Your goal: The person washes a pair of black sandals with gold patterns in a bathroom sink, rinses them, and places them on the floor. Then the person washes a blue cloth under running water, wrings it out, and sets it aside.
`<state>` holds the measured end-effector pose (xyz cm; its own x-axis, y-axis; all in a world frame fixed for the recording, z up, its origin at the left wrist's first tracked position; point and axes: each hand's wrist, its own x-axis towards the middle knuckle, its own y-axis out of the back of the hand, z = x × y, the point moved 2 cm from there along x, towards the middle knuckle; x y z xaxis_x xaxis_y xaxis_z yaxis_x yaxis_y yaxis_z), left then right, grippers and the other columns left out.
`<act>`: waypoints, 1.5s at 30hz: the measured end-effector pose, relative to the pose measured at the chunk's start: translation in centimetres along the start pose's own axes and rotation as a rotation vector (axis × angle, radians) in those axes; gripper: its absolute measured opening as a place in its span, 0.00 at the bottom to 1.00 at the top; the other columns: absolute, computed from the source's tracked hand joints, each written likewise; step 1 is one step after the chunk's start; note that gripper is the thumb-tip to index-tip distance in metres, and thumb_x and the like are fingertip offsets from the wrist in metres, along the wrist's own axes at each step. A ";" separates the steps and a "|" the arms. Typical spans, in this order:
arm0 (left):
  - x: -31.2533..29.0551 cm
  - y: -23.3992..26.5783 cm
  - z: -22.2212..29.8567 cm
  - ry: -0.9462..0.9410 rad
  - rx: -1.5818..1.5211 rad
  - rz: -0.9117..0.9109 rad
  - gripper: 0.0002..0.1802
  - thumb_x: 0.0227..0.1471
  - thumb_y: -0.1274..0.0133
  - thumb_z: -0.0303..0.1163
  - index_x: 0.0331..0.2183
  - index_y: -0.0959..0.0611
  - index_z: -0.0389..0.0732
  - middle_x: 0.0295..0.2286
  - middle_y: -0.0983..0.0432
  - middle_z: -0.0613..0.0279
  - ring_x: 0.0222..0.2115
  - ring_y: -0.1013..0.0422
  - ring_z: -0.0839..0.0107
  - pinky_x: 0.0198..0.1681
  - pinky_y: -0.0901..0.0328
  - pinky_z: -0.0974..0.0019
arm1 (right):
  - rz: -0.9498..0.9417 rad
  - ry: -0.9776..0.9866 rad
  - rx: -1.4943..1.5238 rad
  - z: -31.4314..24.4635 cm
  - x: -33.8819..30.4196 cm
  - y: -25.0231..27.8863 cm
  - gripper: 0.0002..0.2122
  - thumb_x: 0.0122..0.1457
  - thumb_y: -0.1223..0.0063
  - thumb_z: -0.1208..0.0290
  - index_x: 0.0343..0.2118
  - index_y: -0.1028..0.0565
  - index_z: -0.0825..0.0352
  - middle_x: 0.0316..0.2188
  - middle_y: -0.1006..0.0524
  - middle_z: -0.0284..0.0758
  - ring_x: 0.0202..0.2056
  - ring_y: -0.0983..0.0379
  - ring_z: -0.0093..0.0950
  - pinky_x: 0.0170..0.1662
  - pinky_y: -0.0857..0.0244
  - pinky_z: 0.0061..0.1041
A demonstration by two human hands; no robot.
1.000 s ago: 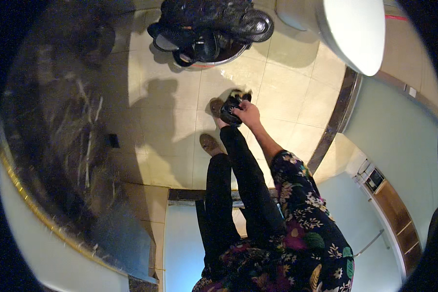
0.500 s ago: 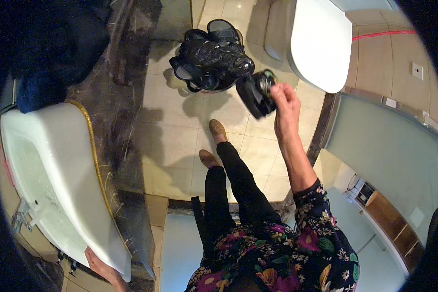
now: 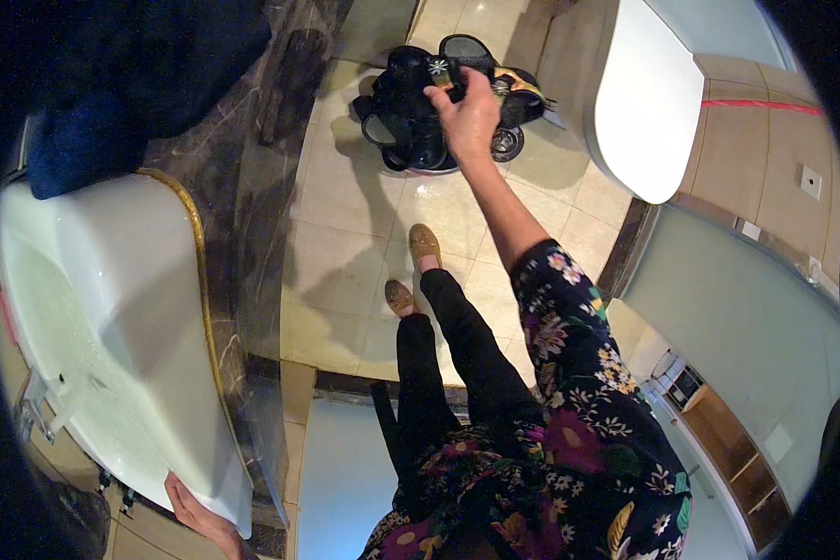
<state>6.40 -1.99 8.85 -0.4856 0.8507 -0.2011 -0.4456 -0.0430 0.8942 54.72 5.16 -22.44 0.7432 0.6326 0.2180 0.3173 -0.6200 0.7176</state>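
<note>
Where my left hand [image 3: 201, 518] touches the smooth white basin [image 3: 154, 299], near left, I cannot judge its grip; farther off, over pale tiles [image 3: 331, 271], my right hand [image 3: 471, 121], thumb and fingers parted, is at heaped glossy black shoes [image 3: 406, 135]; whether it holds one I cannot tell.

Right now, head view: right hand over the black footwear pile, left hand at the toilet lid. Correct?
Not quite: the left hand is at the edge of the white basin, as the head view shows. The right hand is over the black footwear pile, as you said.
</note>
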 end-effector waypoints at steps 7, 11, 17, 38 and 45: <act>0.6 0.4 -0.8 -0.030 0.019 -0.047 0.20 0.49 0.62 0.42 0.35 0.29 0.34 0.28 0.34 0.56 0.30 0.39 0.68 0.34 0.42 0.65 | -0.200 0.057 -0.067 1.7 -0.8 -3.2 0.23 0.36 0.38 0.62 0.35 0.29 0.72 0.30 0.27 0.43 0.32 0.29 0.37 0.36 0.35 0.29; 1.0 0.4 -0.9 -0.009 0.013 -0.048 0.18 0.50 0.62 0.41 0.34 0.30 0.35 0.28 0.34 0.57 0.29 0.39 0.68 0.34 0.42 0.66 | -0.204 0.059 0.057 2.5 -0.2 -2.0 0.21 0.39 0.39 0.68 0.37 0.29 0.71 0.32 0.27 0.44 0.32 0.28 0.34 0.36 0.35 0.27; 0.9 0.3 -1.7 0.010 -0.058 -0.061 0.17 0.50 0.62 0.40 0.32 0.30 0.35 0.31 0.35 0.56 0.31 0.40 0.68 0.36 0.43 0.66 | -0.175 0.025 0.225 4.1 -0.1 -0.4 0.17 0.39 0.41 0.71 0.35 0.28 0.70 0.30 0.27 0.42 0.30 0.28 0.36 0.35 0.34 0.28; 1.3 -1.7 -3.0 -0.316 -0.043 -0.018 0.04 0.43 0.59 0.24 0.25 0.30 0.34 0.24 0.35 0.53 0.25 0.36 0.62 0.30 0.40 0.68 | -0.749 0.248 0.834 -22.6 -3.6 12.9 0.04 0.50 0.55 0.81 0.28 0.28 0.74 0.24 0.28 0.37 0.24 0.30 0.23 0.28 0.37 0.18; 1.0 -2.1 -1.6 -0.296 -0.009 0.042 0.08 0.40 0.53 0.29 0.25 0.28 0.35 0.25 0.31 0.51 0.27 0.34 0.55 0.31 0.38 0.61 | -1.070 0.802 0.825 -36.9 -4.8 8.7 0.06 0.47 0.52 0.80 0.30 0.29 0.72 0.23 0.30 0.39 0.23 0.32 0.29 0.26 0.38 0.21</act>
<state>5.62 -1.88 6.16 -0.2639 0.9638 -0.0379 -0.4371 -0.0845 0.8954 32.17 13.86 7.20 -0.4375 0.8333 0.3378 0.8924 0.3564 0.2766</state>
